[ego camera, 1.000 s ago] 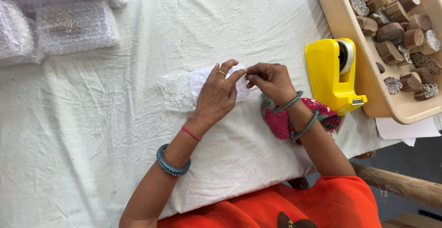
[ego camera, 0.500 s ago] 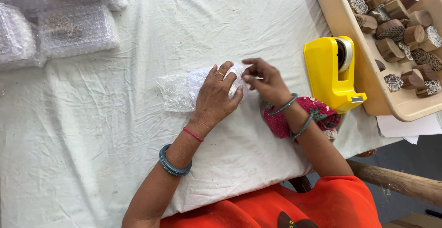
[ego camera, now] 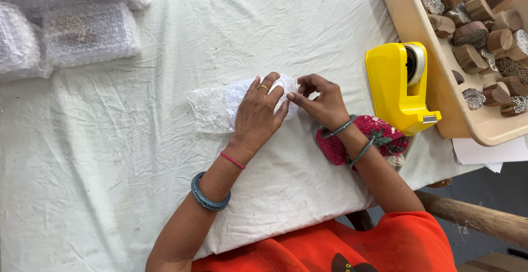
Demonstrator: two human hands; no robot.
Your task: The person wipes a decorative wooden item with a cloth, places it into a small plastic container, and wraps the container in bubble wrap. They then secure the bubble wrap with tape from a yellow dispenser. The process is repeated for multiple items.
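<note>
Lying near the middle of the white cloth (ego camera: 137,156), a small bubble-wrap bundle (ego camera: 220,107) is pressed down by the left hand (ego camera: 257,112), whose palm is laid flat over the bundle's right half with the fingers spread across its top. No closed grasp is formed there; the bundle is simply covered and held against the cloth. Its right end is met by the right hand (ego camera: 322,100), and a bit of the wrap is pinched between the thumb and forefinger, the other fingers being curled loosely. What is inside the wrap cannot be made out.

A pink patterned pouch (ego camera: 379,137) is seen just beside the right wrist, near the table edge. A yellow tape dispenser (ego camera: 395,88) is set upright to the right of both hands, touching the wall of a beige tray (ego camera: 440,99) in which carved wooden blocks (ego camera: 478,30) are heaped. More bubble-wrapped packets (ego camera: 82,35) are gathered at the far left corner, well apart from the hands.
</note>
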